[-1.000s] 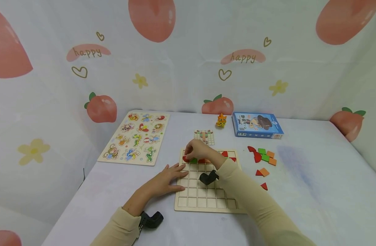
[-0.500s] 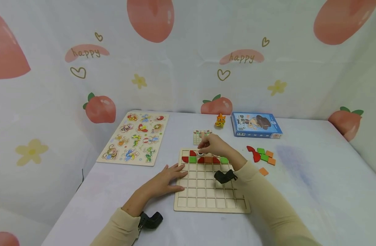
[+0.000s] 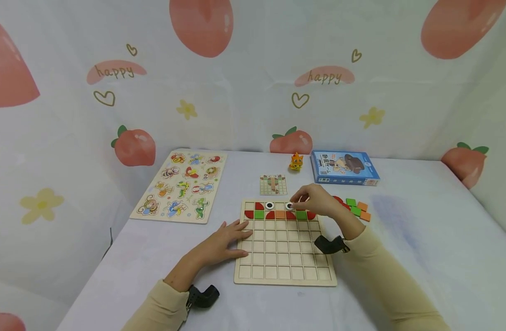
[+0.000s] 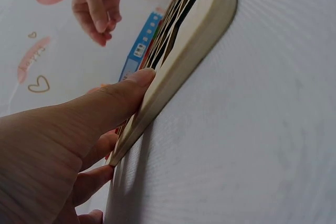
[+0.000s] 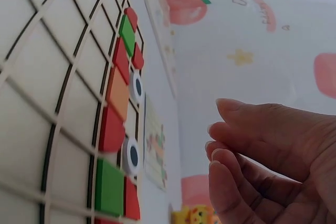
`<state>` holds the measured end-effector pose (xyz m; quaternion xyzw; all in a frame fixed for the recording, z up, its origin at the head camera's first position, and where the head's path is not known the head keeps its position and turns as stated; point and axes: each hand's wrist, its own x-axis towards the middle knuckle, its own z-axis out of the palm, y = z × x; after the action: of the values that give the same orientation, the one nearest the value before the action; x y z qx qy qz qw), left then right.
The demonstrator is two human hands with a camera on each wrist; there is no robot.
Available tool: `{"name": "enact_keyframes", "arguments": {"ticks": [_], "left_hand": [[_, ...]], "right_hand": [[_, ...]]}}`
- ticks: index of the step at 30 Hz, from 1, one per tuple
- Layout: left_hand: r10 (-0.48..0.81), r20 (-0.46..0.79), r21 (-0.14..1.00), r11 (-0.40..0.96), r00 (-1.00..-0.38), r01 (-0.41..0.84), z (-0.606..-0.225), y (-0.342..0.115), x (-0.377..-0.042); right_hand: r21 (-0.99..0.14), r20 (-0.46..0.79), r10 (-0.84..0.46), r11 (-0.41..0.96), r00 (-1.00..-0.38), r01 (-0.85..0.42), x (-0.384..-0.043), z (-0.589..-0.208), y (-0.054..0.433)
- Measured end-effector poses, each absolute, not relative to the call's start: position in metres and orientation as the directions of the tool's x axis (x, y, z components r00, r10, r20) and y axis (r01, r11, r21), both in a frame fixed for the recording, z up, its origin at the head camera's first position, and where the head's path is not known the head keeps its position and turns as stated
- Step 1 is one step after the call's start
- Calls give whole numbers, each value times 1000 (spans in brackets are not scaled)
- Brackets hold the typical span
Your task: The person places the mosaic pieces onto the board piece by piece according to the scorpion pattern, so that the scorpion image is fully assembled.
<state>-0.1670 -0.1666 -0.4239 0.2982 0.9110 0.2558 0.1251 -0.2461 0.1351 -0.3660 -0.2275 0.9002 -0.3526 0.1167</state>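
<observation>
My left hand (image 3: 221,243) rests along the left edge of a wooden grid board (image 3: 277,248), fingers spread; its thumb (image 4: 123,95) lies on the rim. Over the board's top right, my right hand (image 3: 321,201) has bent, loose fingers. In the right wrist view nothing sits between those fingers, which are apart from the tiles. Two black-and-white eye tiles (image 5: 131,157) lie in the top row, the right one just by the fingertips in the head view. Below them runs a row of red, green (image 3: 259,214) and orange (image 3: 280,214) tiles.
Loose green and orange tiles (image 3: 364,215) lie right of the board, partly behind my right hand. A small pattern card (image 3: 273,185) lies beyond it. Farther back are an orange toy figure (image 3: 296,162) and a blue box (image 3: 344,168). A picture puzzle (image 3: 180,186) lies left.
My right hand has moved right along the top of the board, uncovering the top-row tiles and both eye tiles. My left hand has stayed at the board's edge.
</observation>
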Motion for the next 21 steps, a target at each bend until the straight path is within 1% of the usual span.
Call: {"name": "enact_keyframes", "arguments": {"ticks": [7, 18, 21], "left_hand": [[602, -79, 532, 700, -795, 477, -424, -166, -168], [614, -66, 542, 684, -787, 488, -424, -166, -168], [616, -64, 546, 680, -785, 489, -424, -166, -167]], "right_hand": [[-648, -29, -458, 685, -889, -332, -234, -367, 159], [-622, 28, -433, 698, -901, -355, -216, -367, 191], [-606, 22, -406, 721, -913, -335, -210, -366, 199]]}}
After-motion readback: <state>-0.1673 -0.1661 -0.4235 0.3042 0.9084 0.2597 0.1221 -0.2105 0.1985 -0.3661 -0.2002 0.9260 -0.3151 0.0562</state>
